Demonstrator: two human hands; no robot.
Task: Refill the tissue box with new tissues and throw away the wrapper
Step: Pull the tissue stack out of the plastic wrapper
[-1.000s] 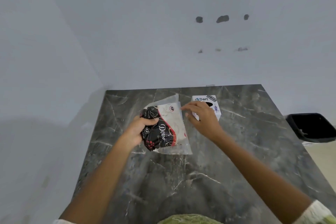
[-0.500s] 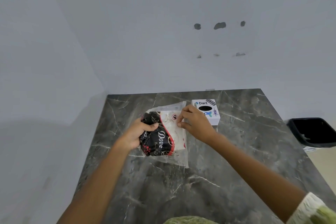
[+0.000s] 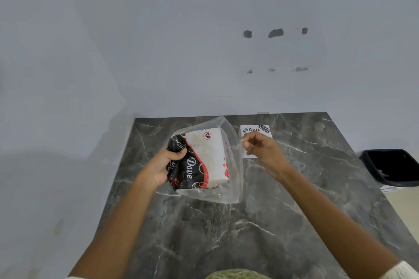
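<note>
A tissue pack (image 3: 204,161) in a black, red and white wrapper with clear plastic edges is held above the dark marble table (image 3: 226,233). My left hand (image 3: 163,165) grips its black left end. My right hand (image 3: 263,149) pinches the clear plastic edge on the pack's right side, pulling it outward. Behind my right hand stands the white tissue box (image 3: 256,130) labelled Dart, mostly hidden by the hand.
A black bin (image 3: 390,165) sits on the floor past the table's right edge. Grey walls close the table at the back and left. The near half of the table shows bare marble.
The pack has been lifted and tilted up toward me. My right hand moved right from the pack's top, drawing the clear plastic edge out with it and covering more of the tissue box.
</note>
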